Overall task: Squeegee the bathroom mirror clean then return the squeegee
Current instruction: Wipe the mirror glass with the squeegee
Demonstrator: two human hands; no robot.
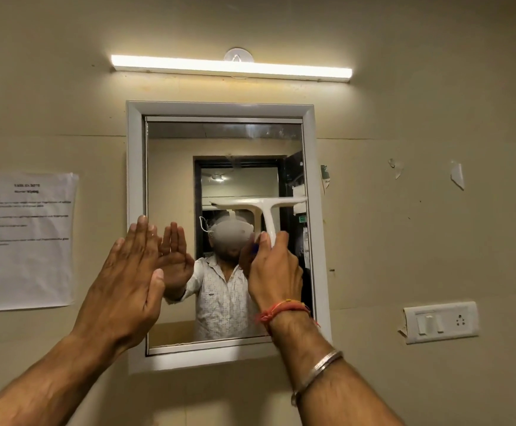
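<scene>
A white-framed mirror [170, 167] hangs on the beige wall, with faint smears near its top edge. My right hand [273, 273] grips the handle of a white T-shaped squeegee [264, 207], whose blade lies level against the glass on the mirror's right half, about mid-height. My left hand [124, 281] is flat with fingers together, pressed at the mirror's left frame edge. The glass reflects a person, both hands and a doorway behind.
A lit tube light [232, 67] runs above the mirror. A printed paper sheet [24, 241] is taped to the wall at left. A white switch and socket plate [441, 322] sits at right, with bits of torn tape [458, 176] above it.
</scene>
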